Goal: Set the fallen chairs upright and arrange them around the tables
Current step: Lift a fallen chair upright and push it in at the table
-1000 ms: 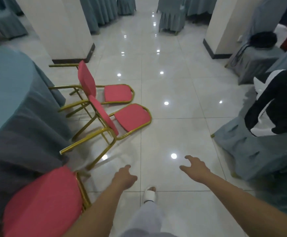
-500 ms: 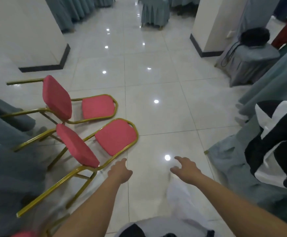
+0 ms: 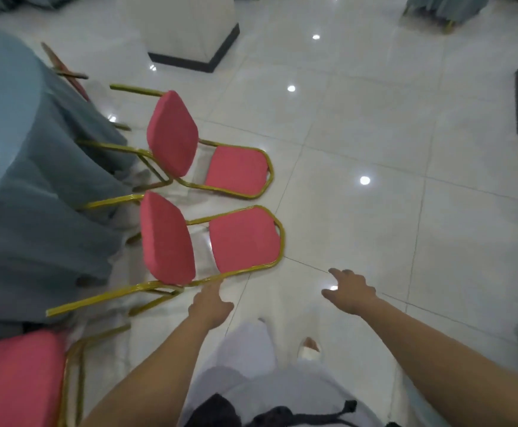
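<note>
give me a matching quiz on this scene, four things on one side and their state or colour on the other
1 nearer fallen chair
2 left hand
3 right hand
4 table

a draped in blue-grey
b open above the floor
c tipped over on its back
d reaching toward the chair

Pairs: 1-c, 2-d, 3-b, 4-a

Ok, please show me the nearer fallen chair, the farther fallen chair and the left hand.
nearer fallen chair (image 3: 244, 238), head view, on the red pad lying on the floor.
farther fallen chair (image 3: 236, 171), head view, on its floor-side red pad.
left hand (image 3: 210, 303), head view, on the back of the hand.
</note>
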Tool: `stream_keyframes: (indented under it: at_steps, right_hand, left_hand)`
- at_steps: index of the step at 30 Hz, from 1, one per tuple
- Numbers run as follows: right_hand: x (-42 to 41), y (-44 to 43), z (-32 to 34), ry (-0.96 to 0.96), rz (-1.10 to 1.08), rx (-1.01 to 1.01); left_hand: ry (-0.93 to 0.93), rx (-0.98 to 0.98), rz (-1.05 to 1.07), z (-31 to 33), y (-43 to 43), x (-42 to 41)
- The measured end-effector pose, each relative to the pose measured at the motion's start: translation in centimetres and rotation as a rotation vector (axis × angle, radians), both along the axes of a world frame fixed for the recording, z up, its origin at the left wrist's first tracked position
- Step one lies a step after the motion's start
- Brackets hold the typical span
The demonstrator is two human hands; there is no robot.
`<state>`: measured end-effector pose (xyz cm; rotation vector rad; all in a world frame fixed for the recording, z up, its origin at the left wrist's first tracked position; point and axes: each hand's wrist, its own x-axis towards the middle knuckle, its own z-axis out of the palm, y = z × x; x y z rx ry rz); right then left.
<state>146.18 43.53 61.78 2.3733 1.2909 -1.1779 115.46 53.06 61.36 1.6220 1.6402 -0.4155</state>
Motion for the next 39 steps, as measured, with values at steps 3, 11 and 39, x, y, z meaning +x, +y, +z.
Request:
stream_keyframes:
  at_steps: [3,11,39]
  right_hand:
    - [2.6,5.2,-0.7,-0.055,0.15,-0.02]
    - [6.9,19.2,0.9,-0.219,0.43,-0.017]
    - [15.0,55.9,-14.8,-0.212,1.585,-0.059]
  left_hand:
    - [0.129,-0.063,0.058,-0.9,2.5,0.1]
    - [-0.036,-0.07,0.336,-2.8,11.3,3.4]
    - [-0.257,-0.239,1.75,-13.8,14.5,31.1]
